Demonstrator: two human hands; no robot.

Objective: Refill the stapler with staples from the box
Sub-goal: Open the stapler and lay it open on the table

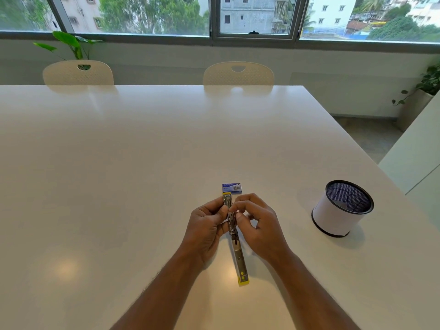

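Note:
A metal stapler with yellow ends (239, 258) lies swung open flat on the white table (119, 163), its length running away from me. My left hand (206, 228) grips the far half of it from the left side. My right hand (256, 225) has its thumb and forefinger pinched together right over the staple channel near the middle; whether staples are between the fingertips is too small to tell. A small blue staple box (232, 188) lies on the table just beyond the stapler's far tip, apart from both hands.
A white cylindrical holder with a black mesh inside (342, 208) stands to the right of my hands. Two white chairs (238, 73) are tucked in at the table's far edge. The table's right edge runs diagonally past the holder.

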